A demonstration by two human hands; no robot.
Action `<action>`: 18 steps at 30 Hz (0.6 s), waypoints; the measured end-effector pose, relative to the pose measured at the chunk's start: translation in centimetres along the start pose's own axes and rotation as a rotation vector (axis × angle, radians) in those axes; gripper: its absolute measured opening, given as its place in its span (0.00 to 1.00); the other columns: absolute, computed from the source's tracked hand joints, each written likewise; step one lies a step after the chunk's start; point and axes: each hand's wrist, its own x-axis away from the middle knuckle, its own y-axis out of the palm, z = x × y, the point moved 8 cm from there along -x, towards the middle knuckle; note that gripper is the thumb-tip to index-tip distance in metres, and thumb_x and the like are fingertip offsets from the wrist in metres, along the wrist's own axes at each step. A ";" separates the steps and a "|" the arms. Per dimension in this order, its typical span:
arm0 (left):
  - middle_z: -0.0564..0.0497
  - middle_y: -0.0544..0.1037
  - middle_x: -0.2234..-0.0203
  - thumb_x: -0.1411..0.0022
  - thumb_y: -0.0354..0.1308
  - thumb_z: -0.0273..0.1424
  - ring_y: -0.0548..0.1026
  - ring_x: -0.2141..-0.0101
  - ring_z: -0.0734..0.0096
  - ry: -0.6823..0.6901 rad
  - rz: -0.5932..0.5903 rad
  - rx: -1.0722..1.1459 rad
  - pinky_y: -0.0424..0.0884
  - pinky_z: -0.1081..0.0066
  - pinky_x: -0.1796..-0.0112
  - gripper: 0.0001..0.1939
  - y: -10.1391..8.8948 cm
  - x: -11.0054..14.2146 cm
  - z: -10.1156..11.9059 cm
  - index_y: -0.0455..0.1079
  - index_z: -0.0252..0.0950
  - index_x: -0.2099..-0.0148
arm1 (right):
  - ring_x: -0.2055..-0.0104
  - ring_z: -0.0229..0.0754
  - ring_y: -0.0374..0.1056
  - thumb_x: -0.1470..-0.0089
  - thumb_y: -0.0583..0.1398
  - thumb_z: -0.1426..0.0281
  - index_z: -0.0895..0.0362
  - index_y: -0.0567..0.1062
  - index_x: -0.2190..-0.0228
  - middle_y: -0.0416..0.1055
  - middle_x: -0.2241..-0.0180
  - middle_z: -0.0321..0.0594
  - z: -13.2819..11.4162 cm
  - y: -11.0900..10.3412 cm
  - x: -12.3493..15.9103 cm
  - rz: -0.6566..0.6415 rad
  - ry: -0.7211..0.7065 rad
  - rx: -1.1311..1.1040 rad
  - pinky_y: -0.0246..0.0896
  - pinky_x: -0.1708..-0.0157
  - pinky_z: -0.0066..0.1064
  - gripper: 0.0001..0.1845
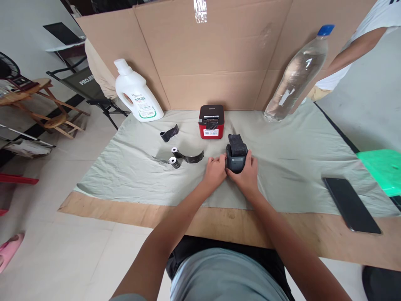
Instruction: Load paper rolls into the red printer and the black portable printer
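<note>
A small dark handheld printer (237, 164) stands on the cloth with a wide black paper strip (237, 144) lying over its top. My right hand (246, 173) is closed round its right side and near end, thumb and fingers on the casing. Curled fingers of my left hand (215, 171) press against the printer's left side; their tips are partly hidden. Behind it sits a red and black box-shaped printer (211, 122) with a white label on its front. To the left lie small rolls of black paper, one roll (169, 133) farther back and two nearer rolls (174, 162) with loose tails.
A white detergent bottle (138, 92) and a large clear bottle (299, 77) with a blue cap stand against a cardboard screen (213, 50). A black phone (351, 205) lies at right, near a green plastic item (380, 169). Another person's arm (354, 52) shows behind the screen.
</note>
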 end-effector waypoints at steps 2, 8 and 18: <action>0.38 0.80 0.51 0.41 0.51 0.17 0.77 0.51 0.51 0.003 0.009 0.004 0.62 0.57 0.48 0.25 -0.1 0.0 0.0 0.62 0.33 0.41 | 0.43 0.63 0.61 0.57 0.68 0.52 0.63 0.47 0.30 0.61 0.46 0.58 0.0 0.0 0.0 -0.001 0.000 0.003 0.60 0.43 0.55 0.63; 0.39 0.80 0.48 0.44 0.51 0.15 0.77 0.50 0.52 0.001 0.037 0.083 0.63 0.56 0.47 0.26 0.0 0.1 -0.3 0.62 0.34 0.43 | 0.43 0.63 0.61 0.58 0.68 0.52 0.64 0.48 0.31 0.61 0.46 0.58 0.1 0.1 -0.1 0.016 -0.012 -0.002 0.59 0.42 0.54 0.63; 0.44 0.78 0.43 0.47 0.51 0.12 0.79 0.51 0.60 -0.008 0.099 0.498 0.67 0.55 0.44 0.26 0.2 -0.3 -2.0 0.60 0.41 0.50 | 0.42 0.64 0.60 0.58 0.67 0.52 0.61 0.47 0.31 0.61 0.44 0.58 0.3 0.0 0.0 0.026 0.003 -0.011 0.59 0.42 0.56 0.62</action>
